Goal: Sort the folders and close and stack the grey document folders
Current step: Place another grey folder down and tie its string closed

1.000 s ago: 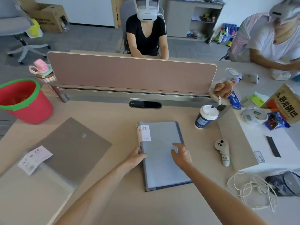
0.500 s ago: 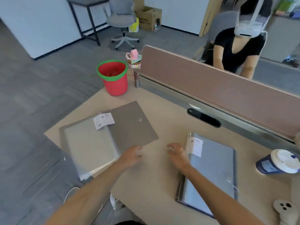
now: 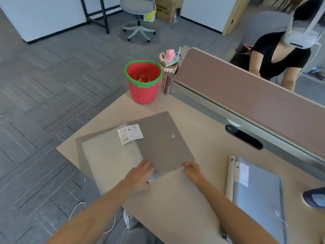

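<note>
Grey document folder (image 3: 158,147): lies open at the left corner of the desk (image 3: 193,199), its grey cover flap spread to the right over clear inner sleeves. White label (image 3: 130,134) on the sleeves reads "A4" and "20"; smaller print is illegible. A round stud sits on the flap.

Left hand (image 3: 139,176): rests on the folder's near edge at the fold, fingers close together and laid flat. Right hand (image 3: 193,171): at the flap's near right corner, fingers curled and pinching its edge.

Blue folder (image 3: 255,196): closed, flat on the desk to the right, well apart from the grey one; its spine label shows "20". A dark paper cup (image 3: 314,198) is cut off at the right edge.

Red bucket (image 3: 143,81) with green rim stands at the desk's far corner, just beside a striped bottle with pink lid (image 3: 168,67). Brown divider panel (image 3: 246,90) runs along the far side; a person in a black top sits behind it.

Half a second earlier the hands were between the two folders; both now touch the grey one.
</note>
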